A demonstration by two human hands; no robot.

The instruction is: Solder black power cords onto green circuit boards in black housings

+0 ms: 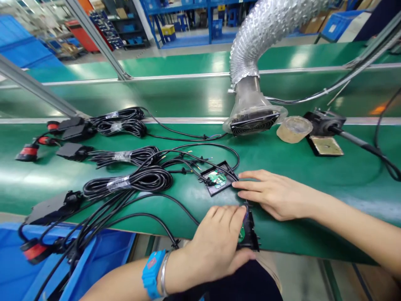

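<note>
At the bench's front edge my left hand (pixel 216 240) is closed around a black plastic housing (pixel 249 232), thumb below and fingers over its top. Part of a green circuit board shows inside that housing; my fingers hide the rest. My right hand (pixel 272 194) has its fingers stretched out to the left, with the fingertips at the right corner of a second open black housing (pixel 210 190). Inside this one lies a green circuit board (pixel 217 179), and black cables run into it. Whether the right fingertips press on the housing or only rest beside it, I cannot tell.
Coiled black cables (pixel 125 183) with black boxes and red-banded plugs lie on the left. A blue bin (pixel 115 246) stands below them. An extraction hood (pixel 250 96) hangs at the back, near a tape roll (pixel 293 128) and a soldering iron holder (pixel 324 123).
</note>
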